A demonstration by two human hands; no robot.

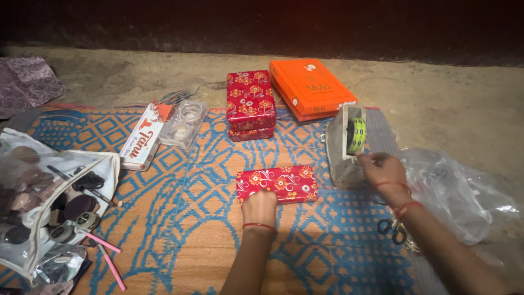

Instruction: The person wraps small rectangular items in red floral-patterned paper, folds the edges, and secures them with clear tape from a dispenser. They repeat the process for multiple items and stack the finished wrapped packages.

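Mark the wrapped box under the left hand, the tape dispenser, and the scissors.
wrapped box [284, 183], head view, middle of its red flowered top.
tape dispenser [341, 145], head view, its pale side wall.
scissors [392, 229], head view, the dark handle loops beside the right forearm.

Both bare forearms reach forward from the lower edge of the view, over the mat. The left hand [260, 208] is a loose fist, knuckles up and fingers curled under, pressing down near the middle of the mat, with a thin red band around its wrist. The right hand [381, 170] is stretched further out toward the mat's right edge, palm down, its fingertips [361, 158] pinched together at the front, with red threads tied around the wrist and the forearm angling in from the lower right corner.
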